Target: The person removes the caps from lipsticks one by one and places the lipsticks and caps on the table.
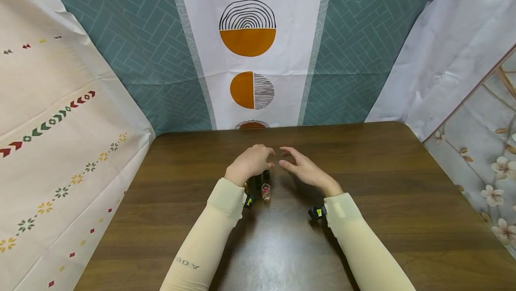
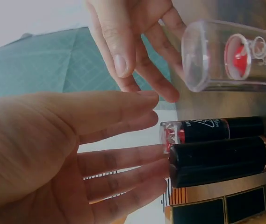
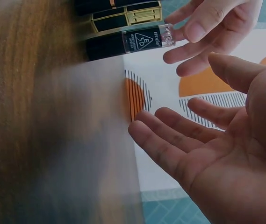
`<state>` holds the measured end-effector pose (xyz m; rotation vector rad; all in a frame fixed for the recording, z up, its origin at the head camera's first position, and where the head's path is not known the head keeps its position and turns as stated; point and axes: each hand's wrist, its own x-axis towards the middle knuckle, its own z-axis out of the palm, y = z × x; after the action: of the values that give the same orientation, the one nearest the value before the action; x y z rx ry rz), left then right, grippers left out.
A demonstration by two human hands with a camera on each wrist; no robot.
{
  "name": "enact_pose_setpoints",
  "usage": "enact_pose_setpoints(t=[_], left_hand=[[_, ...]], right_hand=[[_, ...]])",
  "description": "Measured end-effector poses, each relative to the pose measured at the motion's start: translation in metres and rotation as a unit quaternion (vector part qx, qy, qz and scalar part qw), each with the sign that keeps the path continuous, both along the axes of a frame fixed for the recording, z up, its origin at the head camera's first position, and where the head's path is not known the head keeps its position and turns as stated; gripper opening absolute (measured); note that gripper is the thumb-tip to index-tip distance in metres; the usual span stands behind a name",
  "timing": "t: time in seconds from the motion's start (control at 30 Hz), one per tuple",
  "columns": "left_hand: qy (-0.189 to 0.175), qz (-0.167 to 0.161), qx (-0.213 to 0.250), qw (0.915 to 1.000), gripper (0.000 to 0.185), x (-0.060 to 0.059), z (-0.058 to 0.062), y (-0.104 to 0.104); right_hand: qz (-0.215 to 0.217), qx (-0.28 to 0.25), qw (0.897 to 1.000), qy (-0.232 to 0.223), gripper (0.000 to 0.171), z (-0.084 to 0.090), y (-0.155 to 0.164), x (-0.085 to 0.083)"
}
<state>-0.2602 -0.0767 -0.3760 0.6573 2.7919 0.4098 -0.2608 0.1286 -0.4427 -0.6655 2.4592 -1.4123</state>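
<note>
Several lipsticks stand upright close together on the brown table [image 1: 363, 201]. One has a clear cap over a red stick [image 1: 266, 191] [image 2: 231, 56]. Others are black [image 1: 266, 175], one with a clear tip [image 2: 203, 130] [image 3: 128, 42], one with a gold band [image 2: 221, 158], one square with gold edges [image 2: 217, 210] [image 3: 123, 16]. My left hand [image 1: 251, 161] [image 2: 76, 154] hovers just above and behind them, fingers relaxed, holding nothing. My right hand [image 1: 302, 168] [image 3: 207, 144] is beside it to the right, palm open and empty, its fingertips near the left hand's.
Patterned cloths hang behind and on both sides of the table. The back cloth [image 1: 247, 44] has orange half-circles. A small black device sits at each wrist [image 1: 318, 212]. Both forearms wear cream sleeves.
</note>
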Motion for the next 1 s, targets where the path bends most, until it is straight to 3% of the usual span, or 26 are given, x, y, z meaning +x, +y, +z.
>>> enact_pose_setpoints(t=[0.2, 0.43, 0.73, 1.0], left_hand=[[0.010, 0.008, 0.000, 0.9999, 0.034, 0.001, -0.005, 0.002], [0.000, 0.012, 0.010, 0.9999, 0.030, 0.001, -0.010, 0.004], [0.026, 0.005, 0.029, 0.9992, 0.022, -0.002, -0.017, -0.002], [0.043, 0.010, 0.042, 0.9981, 0.017, -0.005, -0.010, -0.007]], right_hand=[[0.006, -0.011, 1.000, -0.012, 0.060, -0.005, -0.004, 0.000], [0.016, -0.040, 0.999, -0.024, 0.044, -0.008, -0.010, 0.001], [0.012, -0.023, 0.999, -0.023, 0.039, -0.011, -0.016, -0.003], [0.019, -0.039, 0.999, -0.029, 0.040, -0.007, -0.017, -0.003]])
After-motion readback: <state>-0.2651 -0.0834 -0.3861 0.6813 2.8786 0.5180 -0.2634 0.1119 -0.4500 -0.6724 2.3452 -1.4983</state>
